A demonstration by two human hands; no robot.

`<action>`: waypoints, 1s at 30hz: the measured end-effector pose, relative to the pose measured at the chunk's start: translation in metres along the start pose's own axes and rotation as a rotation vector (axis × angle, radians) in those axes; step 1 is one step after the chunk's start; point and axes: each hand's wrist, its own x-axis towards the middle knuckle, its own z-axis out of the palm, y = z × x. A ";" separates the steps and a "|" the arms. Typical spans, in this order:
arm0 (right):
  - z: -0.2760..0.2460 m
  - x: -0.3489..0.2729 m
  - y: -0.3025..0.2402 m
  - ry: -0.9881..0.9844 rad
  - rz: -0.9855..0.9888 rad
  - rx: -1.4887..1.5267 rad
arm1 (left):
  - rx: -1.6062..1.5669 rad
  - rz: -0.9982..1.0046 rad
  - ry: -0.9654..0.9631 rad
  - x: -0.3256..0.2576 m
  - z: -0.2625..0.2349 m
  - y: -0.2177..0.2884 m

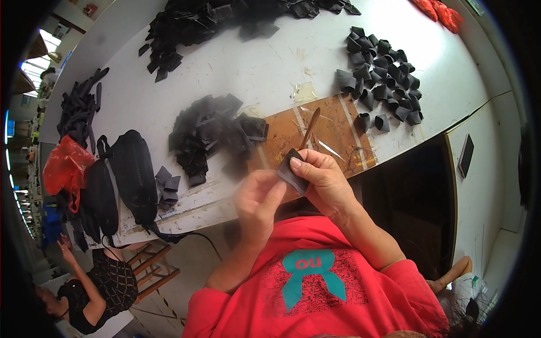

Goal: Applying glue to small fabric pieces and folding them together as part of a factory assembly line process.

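In front of my red shirt, my right hand (327, 177) pinches a small black fabric piece (291, 176) between thumb and fingers. A thin brown pointed stick (310, 128) juts up from behind the fingers of that hand. My left hand (256, 200), slightly blurred, has its thumb and fingers closed at the left edge of the same piece. Below the hands lies a brown board (332, 129) with strips of tape on it. To its left is a heap of flat black fabric pieces (205, 132). Folded, looped black pieces (383, 79) are spread to the right.
A bigger black heap (208, 22) covers the far side of the white table (270, 62). Black strips (81, 104), a red plastic bag (65, 166) and black padded straps (134, 174) lie at left. Another person (93, 287) sits at lower left beside a wooden stool (155, 270).
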 end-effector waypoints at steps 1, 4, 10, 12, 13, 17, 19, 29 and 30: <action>-0.001 0.000 0.001 -0.002 0.003 -0.002 | -0.021 -0.051 -0.009 0.001 0.000 0.000; -0.005 0.002 0.004 0.012 0.006 -0.010 | -0.074 -0.128 -0.015 0.003 0.002 0.003; -0.004 0.002 0.003 0.002 -0.012 -0.027 | -0.079 -0.177 -0.006 0.005 0.000 0.004; -0.003 0.002 0.003 0.022 -0.015 -0.082 | -0.061 -0.190 -0.007 0.006 -0.002 0.002; -0.004 0.001 0.004 0.019 -0.015 -0.082 | -0.014 -0.186 0.000 0.006 -0.004 -0.001; -0.005 -0.002 0.006 0.165 -0.360 -0.822 | 0.106 -0.131 -0.008 0.007 -0.004 -0.006; -0.004 -0.002 0.005 0.099 -0.246 -0.697 | 0.020 -0.135 -0.013 0.007 -0.005 -0.006; -0.010 0.000 0.004 -0.052 0.038 -0.020 | -0.159 -0.258 -0.031 0.003 -0.001 0.000; -0.010 0.001 0.004 -0.055 0.044 -0.017 | -0.158 -0.260 -0.031 0.004 -0.002 -0.001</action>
